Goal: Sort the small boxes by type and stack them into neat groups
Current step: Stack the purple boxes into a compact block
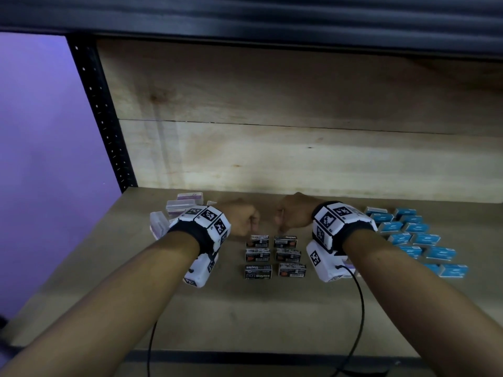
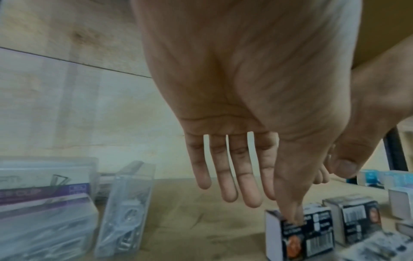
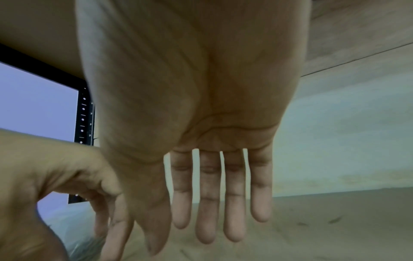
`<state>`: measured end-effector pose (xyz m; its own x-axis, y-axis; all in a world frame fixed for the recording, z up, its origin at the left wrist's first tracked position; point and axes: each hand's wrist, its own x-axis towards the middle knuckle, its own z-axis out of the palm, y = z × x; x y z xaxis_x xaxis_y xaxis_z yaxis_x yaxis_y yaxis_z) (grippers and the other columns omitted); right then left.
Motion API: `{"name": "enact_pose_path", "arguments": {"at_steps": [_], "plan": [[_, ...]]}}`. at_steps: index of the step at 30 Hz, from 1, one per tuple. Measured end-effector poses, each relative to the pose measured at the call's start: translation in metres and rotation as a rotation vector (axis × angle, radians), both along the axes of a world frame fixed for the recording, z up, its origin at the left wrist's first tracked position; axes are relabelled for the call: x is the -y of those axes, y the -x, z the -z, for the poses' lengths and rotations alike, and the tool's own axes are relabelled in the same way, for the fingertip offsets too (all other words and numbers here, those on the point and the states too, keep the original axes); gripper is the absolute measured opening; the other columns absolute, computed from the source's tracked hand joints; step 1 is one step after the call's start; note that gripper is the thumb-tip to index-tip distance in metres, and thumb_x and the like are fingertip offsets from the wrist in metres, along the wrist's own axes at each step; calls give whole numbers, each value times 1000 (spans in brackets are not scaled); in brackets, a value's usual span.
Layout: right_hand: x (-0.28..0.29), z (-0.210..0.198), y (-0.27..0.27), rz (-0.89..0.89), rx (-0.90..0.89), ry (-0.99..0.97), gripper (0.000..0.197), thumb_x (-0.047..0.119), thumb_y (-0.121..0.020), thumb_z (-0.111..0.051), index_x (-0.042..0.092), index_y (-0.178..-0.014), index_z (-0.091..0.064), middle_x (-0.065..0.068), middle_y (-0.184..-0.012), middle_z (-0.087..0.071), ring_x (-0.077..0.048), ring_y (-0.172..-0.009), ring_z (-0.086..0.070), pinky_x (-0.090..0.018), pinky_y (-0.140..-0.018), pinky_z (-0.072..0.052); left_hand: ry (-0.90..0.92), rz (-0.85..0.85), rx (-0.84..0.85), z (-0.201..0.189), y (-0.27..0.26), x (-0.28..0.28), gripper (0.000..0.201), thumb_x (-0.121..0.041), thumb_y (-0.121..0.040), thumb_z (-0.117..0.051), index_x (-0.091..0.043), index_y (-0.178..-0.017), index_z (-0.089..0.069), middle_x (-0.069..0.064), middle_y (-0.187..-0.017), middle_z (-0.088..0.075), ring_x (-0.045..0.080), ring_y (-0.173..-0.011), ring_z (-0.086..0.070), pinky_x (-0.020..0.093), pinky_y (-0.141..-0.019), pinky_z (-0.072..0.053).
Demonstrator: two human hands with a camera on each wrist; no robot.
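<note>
Six staple boxes [image 1: 275, 255] sit mid-shelf [image 1: 245, 308], between both hands. Left hand [image 1: 243, 221] and right hand [image 1: 292, 216] hang empty, fingers straight. Light, stiff cartons; pinch the long sides.

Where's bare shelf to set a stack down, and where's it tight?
Free: the wide front strip of the shelf board between the staple boxes and the front edge, and the band behind both hands up to the wooden back panel. Crowded: clear clip boxes at left, blue boxes at right, with the left hand and right hand over the middle.
</note>
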<state>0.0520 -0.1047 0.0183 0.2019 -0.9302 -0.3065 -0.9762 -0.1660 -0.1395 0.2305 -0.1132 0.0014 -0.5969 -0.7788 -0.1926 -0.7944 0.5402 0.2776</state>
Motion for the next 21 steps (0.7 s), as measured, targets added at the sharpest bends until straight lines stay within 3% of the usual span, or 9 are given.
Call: {"name": "enact_pose_path", "arguments": {"at_steps": [3,8,12,16,21], "plan": [[-3,-8,-7,-8,62,33,33,30,-83,-69,16,-113,-64,1,-113,-64,-14,-92,-56,-26,-75,-41,32,-38,-29,-4,-15,-2,24,-1,-82,-57,-12,-98,-71,4,-100,-70,21,-95,-65,32,-90,-53],[-10,-15,-28,-84,159,78,13,25,-86,-66,18,-97,-67,0,-105,-66,-15,-88,-57,-27,-75,-44,103,-142,-32,-10,-43,-11,19,-16,-86,-63,-21,-102,-71,-4,-98,-68,7,-84,-55,21,-77,-43],[-20,-14,-52,-152,232,76,9,24,-85,-65,20,-93,-68,4,-100,-63,-15,-96,-59,-27,-81,-47,92,-224,-136,-12,-71,-25,20,-3,-83,-60,-18,-89,-72,-8,-85,-66,8,-81,-59,18,-76,-47],[-27,-11,-80,-213,240,113,9,18,-86,-62,20,-94,-67,9,-88,-58,-14,-87,-55,-25,-74,-41,147,-266,-121,-17,-102,-42,15,-15,-83,-64,-27,-88,-71,-12,-91,-64,8,-88,-59,23,-83,-47],[-32,-5,-114,-247,261,123,12,13,-83,-66,13,-95,-66,13,-76,-51,-12,-81,-52,-18,-58,-36,179,-327,-80,-15,-135,-50,21,-19,-82,-68,-22,-104,-68,-8,-100,-51,11,-96,-50,22,-82,-38]]}}
